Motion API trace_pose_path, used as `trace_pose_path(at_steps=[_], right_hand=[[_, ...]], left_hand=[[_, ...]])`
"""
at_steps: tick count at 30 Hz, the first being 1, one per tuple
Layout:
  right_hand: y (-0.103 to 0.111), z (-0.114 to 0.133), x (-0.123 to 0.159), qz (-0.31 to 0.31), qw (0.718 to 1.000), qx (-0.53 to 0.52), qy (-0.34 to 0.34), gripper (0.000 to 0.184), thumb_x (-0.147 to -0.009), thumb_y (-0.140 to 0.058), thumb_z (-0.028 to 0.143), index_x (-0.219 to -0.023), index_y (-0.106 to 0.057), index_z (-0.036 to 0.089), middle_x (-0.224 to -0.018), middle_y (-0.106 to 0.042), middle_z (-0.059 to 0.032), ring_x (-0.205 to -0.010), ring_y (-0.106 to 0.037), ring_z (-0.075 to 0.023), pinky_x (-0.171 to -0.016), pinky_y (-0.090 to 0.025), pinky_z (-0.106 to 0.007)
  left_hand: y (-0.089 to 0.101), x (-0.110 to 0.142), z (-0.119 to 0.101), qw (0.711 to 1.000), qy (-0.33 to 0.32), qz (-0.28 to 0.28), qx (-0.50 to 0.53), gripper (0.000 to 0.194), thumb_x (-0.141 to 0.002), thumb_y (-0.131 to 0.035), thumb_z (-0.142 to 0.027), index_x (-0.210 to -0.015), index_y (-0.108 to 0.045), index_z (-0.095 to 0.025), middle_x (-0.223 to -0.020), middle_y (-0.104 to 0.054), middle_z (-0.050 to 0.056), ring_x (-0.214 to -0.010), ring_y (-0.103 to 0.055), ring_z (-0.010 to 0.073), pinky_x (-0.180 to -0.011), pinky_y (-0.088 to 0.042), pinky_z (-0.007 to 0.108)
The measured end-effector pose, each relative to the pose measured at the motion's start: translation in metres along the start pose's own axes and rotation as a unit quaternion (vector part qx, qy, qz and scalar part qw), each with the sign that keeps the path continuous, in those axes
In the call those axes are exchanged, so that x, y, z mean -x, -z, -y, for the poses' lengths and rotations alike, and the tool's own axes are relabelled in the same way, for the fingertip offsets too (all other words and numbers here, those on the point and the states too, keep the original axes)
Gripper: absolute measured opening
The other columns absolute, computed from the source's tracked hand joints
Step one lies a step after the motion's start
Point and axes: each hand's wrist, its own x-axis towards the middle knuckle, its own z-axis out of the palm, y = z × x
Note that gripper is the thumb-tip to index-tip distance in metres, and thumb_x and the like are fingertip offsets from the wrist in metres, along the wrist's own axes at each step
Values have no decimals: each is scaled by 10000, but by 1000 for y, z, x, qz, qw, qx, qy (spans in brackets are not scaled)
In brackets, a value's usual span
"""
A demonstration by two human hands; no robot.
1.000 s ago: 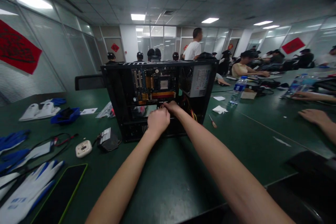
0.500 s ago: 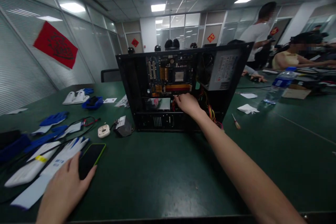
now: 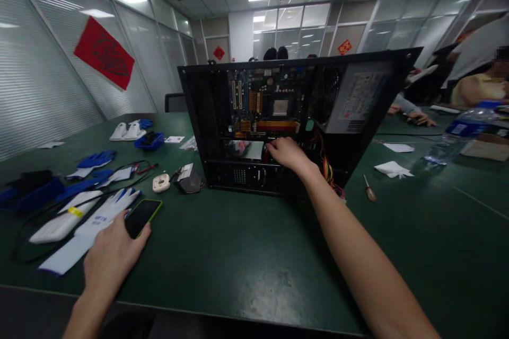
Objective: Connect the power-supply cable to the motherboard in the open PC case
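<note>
An open black computer case stands on the green table, showing its motherboard and grey power supply. My right hand reaches into its lower middle, fingers pinched together close to dark and red wires; what the fingertips hold is hidden. Coloured power cables hang right of that hand. At the left, my left hand grips the near end of a smartphone in a green case, its thumb along the right edge. A white glove lies beside that hand.
A small grey-black box and a white round-cornered gadget lie left of the case. Farther left are blue trays, gloves and cables. To the right are a screwdriver, a tissue, a water bottle and other people's hands.
The view has turned slightly right and tilted down, bringing the table's front edge into sight. My right hand stays inside the case, and my left hand stays at the smartphone.
</note>
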Motion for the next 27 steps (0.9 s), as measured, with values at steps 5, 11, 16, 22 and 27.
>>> trace_pose_path(at_steps=[5,11,16,22,27], right_hand=[[-1,-2,0,0,1000,-4,28,401,-1011,-435,344,-927,-777,152,-969,-763,-173,-948,-710,-280,-735,-443,-297],[-1,1,0,12,999,-6,37,390,-1007,-448,335,-922,-781,149,-984,-764,-164,-945,-706,-261,-734,-443,-287],[-1,-2,0,10,999,5,36,396,-1006,-441,331,-937,-783,145,-1001,-763,-170,-964,-701,-266,-773,-452,-294],[-5,-5,0,2,999,10,37,408,-1009,-439,344,-958,-784,130,-1012,-755,-201,-960,-703,-300,-776,-456,-322],[-5,-4,-2,10,999,9,50,391,-1007,-447,324,-946,-785,137,-1000,-759,-184,-950,-706,-278,-756,-452,-302]], left_hand=[[-6,11,18,999,-22,-41,27,820,-862,-393,-628,-1466,-418,-74,-1372,-576,249,-1215,-578,439,-960,-501,560],[-14,25,49,995,-19,-44,83,753,-845,-435,-630,-1384,-509,-109,-1372,-590,211,-1252,-551,417,-1037,-464,530],[-11,34,42,997,-6,-40,72,683,-883,-413,-599,-1402,-494,-163,-1405,-575,174,-1281,-536,401,-1044,-457,516],[-4,36,32,998,6,-20,51,732,-895,-371,-610,-1428,-473,-118,-1386,-577,212,-1248,-549,427,-990,-481,545],[-5,33,33,999,-8,-22,35,730,-901,-345,-611,-1420,-487,-119,-1405,-572,191,-1258,-540,418,-1005,-474,534]])
